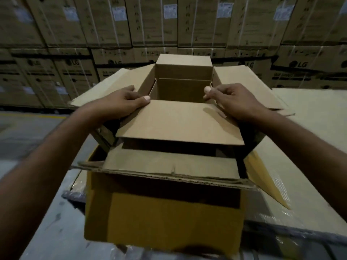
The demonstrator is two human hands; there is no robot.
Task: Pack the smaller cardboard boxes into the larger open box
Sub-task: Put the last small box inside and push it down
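Note:
A smaller open cardboard box [180,121] is held over the larger open box [163,212], which stands in front of me on a wrapped surface. My left hand [120,104] grips the smaller box's left side at the corner of its near flap. At the right corner, my right hand [234,100] pinches the same box. Its four flaps are spread outward and its inside looks empty. The larger box's near flap [169,166] folds toward me; its interior is mostly hidden under the smaller box.
A wall of stacked printed cartons [169,25] fills the background. A flat plastic-wrapped cardboard surface [309,147] extends to the right under the boxes. Grey concrete floor [28,132] lies to the left.

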